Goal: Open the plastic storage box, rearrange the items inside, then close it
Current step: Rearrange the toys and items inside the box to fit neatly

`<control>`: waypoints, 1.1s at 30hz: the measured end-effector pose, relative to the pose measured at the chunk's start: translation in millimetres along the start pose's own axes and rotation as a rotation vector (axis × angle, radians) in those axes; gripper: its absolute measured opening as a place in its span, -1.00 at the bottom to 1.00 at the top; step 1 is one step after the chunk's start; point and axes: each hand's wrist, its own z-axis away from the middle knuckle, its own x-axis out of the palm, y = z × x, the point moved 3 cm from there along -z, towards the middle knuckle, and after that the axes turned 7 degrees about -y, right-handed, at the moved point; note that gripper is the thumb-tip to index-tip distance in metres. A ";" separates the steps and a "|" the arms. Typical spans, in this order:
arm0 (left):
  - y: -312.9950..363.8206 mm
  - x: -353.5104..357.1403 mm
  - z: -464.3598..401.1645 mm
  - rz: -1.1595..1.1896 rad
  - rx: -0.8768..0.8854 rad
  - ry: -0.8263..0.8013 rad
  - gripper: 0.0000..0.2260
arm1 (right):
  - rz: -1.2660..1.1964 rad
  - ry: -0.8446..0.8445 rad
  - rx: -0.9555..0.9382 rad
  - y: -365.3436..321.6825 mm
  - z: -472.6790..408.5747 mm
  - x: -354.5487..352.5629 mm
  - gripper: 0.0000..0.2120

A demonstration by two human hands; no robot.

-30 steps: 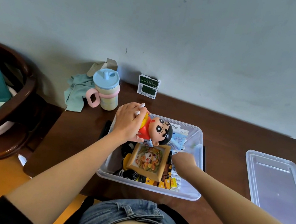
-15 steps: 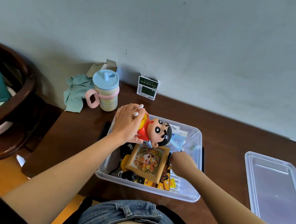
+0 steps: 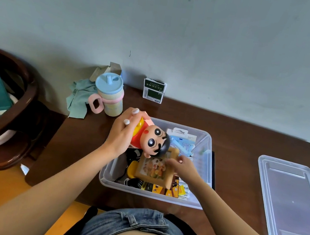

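Your left hand (image 3: 122, 132) grips the cartoon figure (image 3: 151, 140) over the open storage box (image 3: 209, 145); your right hand (image 3: 180, 166) pinches the picture frame (image 3: 153, 168), lid (image 3: 292, 204) at 3 o'clock

Both bare forearms reach forward from the person's body, the left one running up from seven o'clock and the right one from five o'clock, converging toward the middle. The left hand (image 3: 122, 132) sits raised at about eleven o'clock of the right, its back turned up, fingers curled round the figurine (image 3: 151, 140) it grips, two pale nails showing on top. The right hand (image 3: 182, 166) lies lower, wrist bent slightly inward, fingertips pinching the upper right corner of the picture frame (image 3: 155, 168).
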 end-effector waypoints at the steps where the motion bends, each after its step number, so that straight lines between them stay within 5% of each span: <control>1: -0.7 -4.3 3.8 0.022 -0.003 0.003 -0.67 | 0.000 0.035 0.009 -1.4 1.6 -4.7 -0.74; 8: -17.5 -31.0 14.0 0.114 -0.081 0.139 -0.62 | -0.038 0.220 -0.030 -5.2 16.9 -31.1 -0.79; 13: -27.1 -37.3 17.3 0.111 -0.150 0.056 -0.61 | 0.265 0.374 -0.089 -17.1 27.4 -36.6 -0.83; 20: -38.0 -37.4 25.2 0.154 -0.251 -0.048 -0.64 | 0.369 0.504 -0.149 -23.4 39.1 -50.5 -0.86; 26: -39.5 -29.9 31.0 0.184 -0.302 -0.239 -0.56 | 0.399 0.454 -0.111 -26.8 39.3 -61.3 -0.85; 33: -30.3 -29.5 24.1 0.217 -0.338 -0.120 -0.59 | 0.408 0.329 -0.069 -17.4 40.2 -57.2 -0.80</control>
